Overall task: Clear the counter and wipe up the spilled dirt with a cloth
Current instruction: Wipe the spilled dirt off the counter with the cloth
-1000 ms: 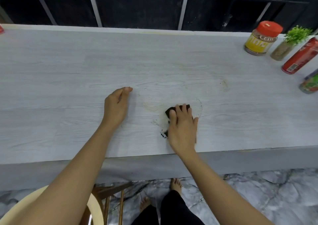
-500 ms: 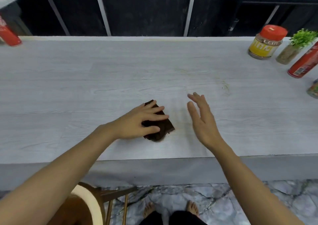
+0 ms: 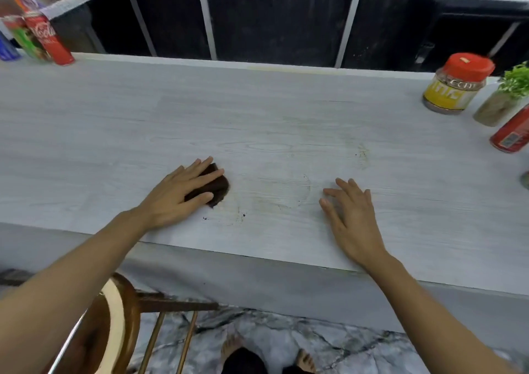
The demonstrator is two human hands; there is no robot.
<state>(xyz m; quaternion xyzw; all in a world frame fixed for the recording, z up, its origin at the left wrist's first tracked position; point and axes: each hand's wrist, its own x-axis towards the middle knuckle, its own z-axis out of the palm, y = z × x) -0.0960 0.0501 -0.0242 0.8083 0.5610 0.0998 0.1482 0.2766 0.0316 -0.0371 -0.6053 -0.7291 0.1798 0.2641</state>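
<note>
Left of centre in the frame, on the pale grey wood-grain counter [image 3: 257, 110]: dark brown folded cloth [image 3: 219, 186], lying flat under the left hand [image 3: 174, 196], whose straight, spread fingers press on it without curling round it. Dark dirt specks [image 3: 243, 215] and faint smears just below and right of the cloth. Right hand [image 3: 353, 216], right of centre, flat on the counter, fingers relaxed, holding nothing. Right edge: red-lidded jar with yellow label [image 3: 455, 84], small green potted plant [image 3: 506, 99], red drink can [image 3: 512, 133]. Upper left: red cola can [image 3: 50, 40].
</note>
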